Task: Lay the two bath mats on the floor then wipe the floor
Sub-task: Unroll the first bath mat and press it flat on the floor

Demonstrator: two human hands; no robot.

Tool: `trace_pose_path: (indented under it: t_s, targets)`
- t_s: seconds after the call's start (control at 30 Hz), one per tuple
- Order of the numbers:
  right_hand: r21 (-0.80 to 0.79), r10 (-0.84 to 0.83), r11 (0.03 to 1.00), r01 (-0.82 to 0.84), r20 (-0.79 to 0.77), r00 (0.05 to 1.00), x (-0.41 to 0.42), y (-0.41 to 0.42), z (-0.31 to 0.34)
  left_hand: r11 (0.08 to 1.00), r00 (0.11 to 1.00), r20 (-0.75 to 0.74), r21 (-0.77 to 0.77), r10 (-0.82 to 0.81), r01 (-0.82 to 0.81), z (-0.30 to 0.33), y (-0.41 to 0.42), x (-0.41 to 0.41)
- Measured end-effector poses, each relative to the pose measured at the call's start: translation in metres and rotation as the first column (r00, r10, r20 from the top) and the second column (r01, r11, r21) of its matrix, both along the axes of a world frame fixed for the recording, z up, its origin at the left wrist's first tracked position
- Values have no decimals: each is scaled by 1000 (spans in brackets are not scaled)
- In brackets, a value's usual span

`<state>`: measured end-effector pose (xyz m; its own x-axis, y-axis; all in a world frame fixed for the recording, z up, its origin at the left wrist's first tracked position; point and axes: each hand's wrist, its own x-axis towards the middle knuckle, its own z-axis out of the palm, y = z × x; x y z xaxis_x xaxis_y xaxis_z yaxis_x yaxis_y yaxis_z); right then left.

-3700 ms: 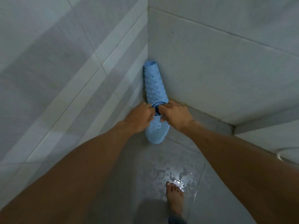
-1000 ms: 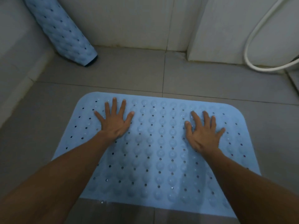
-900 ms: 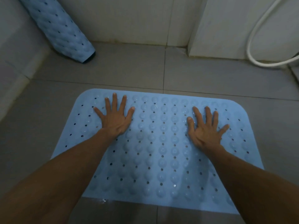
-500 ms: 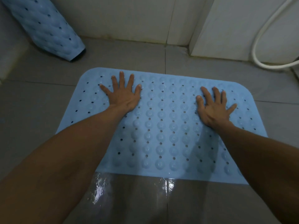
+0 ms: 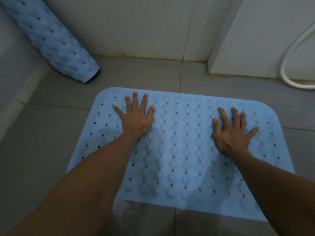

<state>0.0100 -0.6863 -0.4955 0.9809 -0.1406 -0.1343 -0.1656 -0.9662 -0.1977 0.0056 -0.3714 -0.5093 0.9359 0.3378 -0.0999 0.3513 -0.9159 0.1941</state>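
Pressing down, I have both palms flat on the mat [image 5: 179, 150], fingers straight and spread, gripping nothing. Nearest me the floor [image 5: 144, 217] shows a wet sheen just at the mat's near edge. My left hand [image 5: 136, 120] lies near the far left corner and my right hand [image 5: 233, 133] toward the right side, well apart. The mat lies unrolled and flat on the floor tiles, bumps up. A few seconds ago both hands were at the corner pulling this mat from a roll; now it is laid, so I judge the first mat done. Over the last second my hands have slid toward the far edge, smoothing it. Beyond, the second mat, the roll [image 5: 56, 41], leans in the left corner against the wall, untouched, as before. A hose [image 5: 288, 65] curves at far right.
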Motion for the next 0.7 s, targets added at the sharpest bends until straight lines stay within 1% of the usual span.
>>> trace_pose_path:
  t_s: [0.2, 0.33, 0.4, 0.5, 0.53, 0.57, 0.63, 0.7]
  targets:
    - [-31, 3, 1000, -3, -6, 1000, 3, -1, 0, 1000, 1000, 29, 29, 9, -10, 6, -1, -2]
    - [-41, 15, 999, -17, -26, 1000, 2, 2, 7, 1000, 1000, -6, 13, 7, -7, 8, -1, -2]
    - [-54, 26, 998, -29, -44, 999, 2, 4, 8, 999, 999, -42, -38, 1, -2, 10, 3, 0]
    - [-69, 16, 997, -22, -87, 996, 1, 5, 11, 986, 992, -106, -159, -66, 49, 18, 13, 3]
    - [-78, 15, 997, -22, -94, 995, 1, 8, 13, 983, 991, -101, -173, -82, 64, 20, 20, 0]
    - [-77, 20, 997, -25, -76, 997, 0, 16, 15, 985, 994, -67, -156, -81, 69, 22, 29, -5]
    - [-31, 75, 997, -74, 9, 997, -1, 49, 21, 997, 997, 37, -34, -69, 71, 22, 52, -13]
    - [16, 160, 987, -162, 64, 985, -1, 98, 24, 991, 990, 75, 69, -116, 111, 20, 77, -13]
